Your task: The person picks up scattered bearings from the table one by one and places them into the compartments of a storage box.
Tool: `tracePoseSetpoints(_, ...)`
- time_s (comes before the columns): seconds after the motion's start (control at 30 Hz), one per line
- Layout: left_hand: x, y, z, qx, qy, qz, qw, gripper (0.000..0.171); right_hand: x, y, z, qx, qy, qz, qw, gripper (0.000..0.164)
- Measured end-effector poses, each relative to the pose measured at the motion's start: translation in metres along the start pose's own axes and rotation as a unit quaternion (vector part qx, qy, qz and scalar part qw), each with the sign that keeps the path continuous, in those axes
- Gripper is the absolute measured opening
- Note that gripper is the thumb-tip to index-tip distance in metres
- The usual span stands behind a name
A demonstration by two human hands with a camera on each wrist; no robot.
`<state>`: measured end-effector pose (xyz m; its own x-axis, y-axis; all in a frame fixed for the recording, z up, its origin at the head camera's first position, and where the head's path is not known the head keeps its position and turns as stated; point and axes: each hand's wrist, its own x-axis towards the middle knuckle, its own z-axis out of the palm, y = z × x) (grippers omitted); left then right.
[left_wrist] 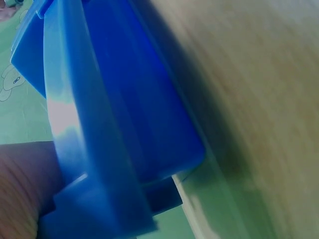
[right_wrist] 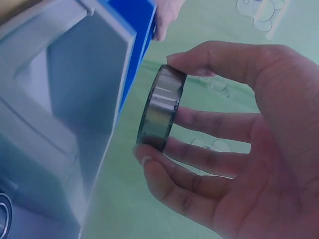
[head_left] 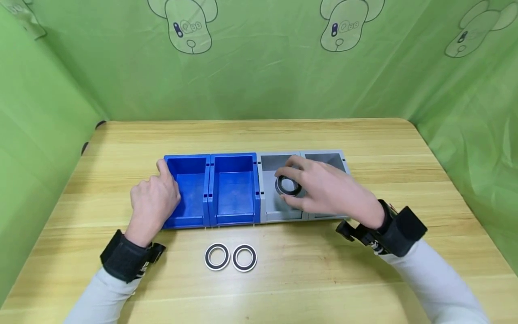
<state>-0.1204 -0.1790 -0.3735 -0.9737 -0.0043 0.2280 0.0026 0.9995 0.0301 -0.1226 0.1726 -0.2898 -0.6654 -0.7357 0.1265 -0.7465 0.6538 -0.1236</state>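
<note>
My right hand (head_left: pixel 323 186) pinches a ball bearing (head_left: pixel 288 185) between thumb and fingers, over the left grey bin (head_left: pixel 279 216). In the right wrist view, the bearing (right_wrist: pixel 162 107) is tilted on its edge, its shiny metal outer side showing beside the bin wall. At the far left of the row, my left hand (head_left: pixel 154 198) grips the side wall of the outer blue bin (head_left: pixel 188 220). The left wrist view shows this bin's blue rim (left_wrist: pixel 75 114) up close, with part of the hand against it. Two more bearings, a left one (head_left: pixel 209 257) and a right one (head_left: pixel 253 258), lie flat on the table.
A second blue bin (head_left: pixel 234 219) and a right grey bin (head_left: pixel 346 164) complete the joined row on the wooden table (head_left: pixel 283 279). Part of another bearing (right_wrist: pixel 5 214) shows at the right wrist view's lower left. Green cloth (head_left: pixel 259 81) surrounds the table's back and sides.
</note>
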Motion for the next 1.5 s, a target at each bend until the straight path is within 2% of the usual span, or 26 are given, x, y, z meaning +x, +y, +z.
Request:
tracePoseSetpoints(0.23,0.0,0.0,0.0,-0.001,0.002,0.0,1.0,0.026,0.009,0.008,0.002,0.006,-0.014,0.02,1.0,0.047)
tracePoseSetpoints(0.53,0.001,-0.001,0.001,0.007,0.028,0.008,0.9996,0.021,0.021,0.013,0.006,0.014,-0.041,0.023,0.999,0.047)
tracePoseSetpoints(0.8,0.0,-0.001,0.001,0.005,0.016,0.004,0.9999,0.023,0.032,0.018,0.018,0.018,-0.078,0.034,0.996,0.048)
tracePoseSetpoints(1.03,0.0,-0.001,0.0,-0.004,0.048,0.012,0.9988,0.018,0.04,0.022,0.029,0.017,-0.107,0.041,0.993,0.048)
tracePoseSetpoints(1.5,0.001,-0.001,0.001,-0.007,0.039,0.007,0.9992,0.018,0.05,0.028,0.045,0.016,-0.149,0.053,0.987,0.049)
